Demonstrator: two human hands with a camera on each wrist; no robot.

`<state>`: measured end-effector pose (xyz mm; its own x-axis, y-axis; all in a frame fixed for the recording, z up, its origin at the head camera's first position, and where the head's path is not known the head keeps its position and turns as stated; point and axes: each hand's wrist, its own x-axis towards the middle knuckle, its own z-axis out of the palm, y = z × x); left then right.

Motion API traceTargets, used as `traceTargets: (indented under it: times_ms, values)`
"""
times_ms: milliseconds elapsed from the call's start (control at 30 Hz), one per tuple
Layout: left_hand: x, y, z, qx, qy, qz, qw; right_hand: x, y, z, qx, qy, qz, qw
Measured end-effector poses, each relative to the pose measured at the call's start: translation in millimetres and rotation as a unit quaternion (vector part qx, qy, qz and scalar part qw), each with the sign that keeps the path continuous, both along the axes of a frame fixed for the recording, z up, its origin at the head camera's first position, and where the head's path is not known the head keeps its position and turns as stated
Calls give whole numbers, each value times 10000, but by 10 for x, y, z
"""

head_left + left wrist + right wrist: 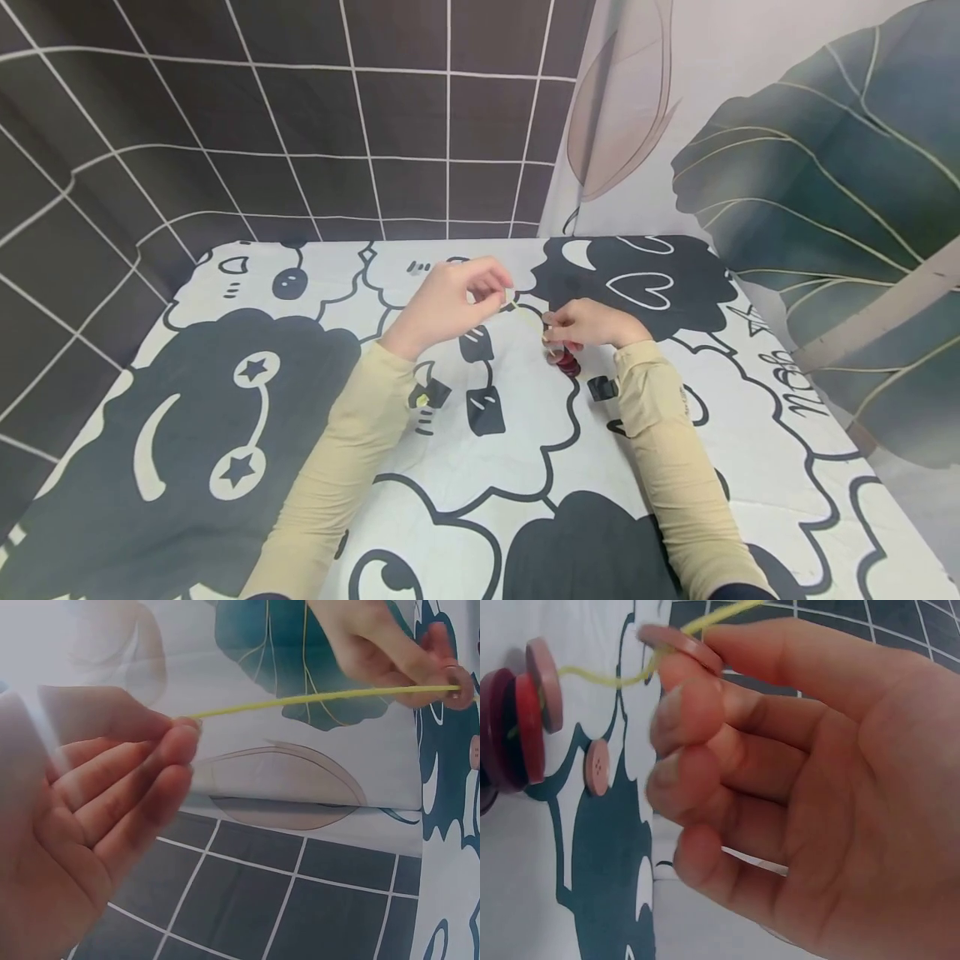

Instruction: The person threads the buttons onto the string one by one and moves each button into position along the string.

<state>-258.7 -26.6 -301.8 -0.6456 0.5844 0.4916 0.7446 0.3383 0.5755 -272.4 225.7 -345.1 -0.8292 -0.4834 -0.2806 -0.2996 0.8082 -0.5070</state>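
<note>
My left hand (457,302) pinches the end of a yellow string (315,697) between thumb and fingertips. The string runs taut across to my right hand (592,323), which pinches a flat pinkish button (679,646) threaded on it. Below that button the string hangs slack to several more threaded buttons. Among these, a dusty pink button (544,684) sits against a red button (529,729), with a dark maroon button (499,731) beyond. In the head view this dark red stack (568,364) is low, just under the right hand; whether it touches the cloth I cannot tell.
A pink button with holes (596,766) appears apart from the string, over the patterned cloth (525,467). A small yellow bit (423,401) lies left of centre. Behind stand a dark gridded wall covering (405,117) and a leaf-print curtain (810,167).
</note>
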Motion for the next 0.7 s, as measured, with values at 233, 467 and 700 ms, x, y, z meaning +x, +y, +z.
traceTargets:
  times_ms: [233, 467, 700]
  values:
    - [17, 13, 7, 638, 280, -45, 9976, 6, 14, -31, 208, -271, 33, 9994]
    - [31, 35, 12, 869, 354, -61, 9956, 6, 45, -17, 403, 100, -279, 9987]
    - [30, 55, -6, 803, 393, -73, 9960, 50, -92, 149, -1093, 1300, -988, 9805]
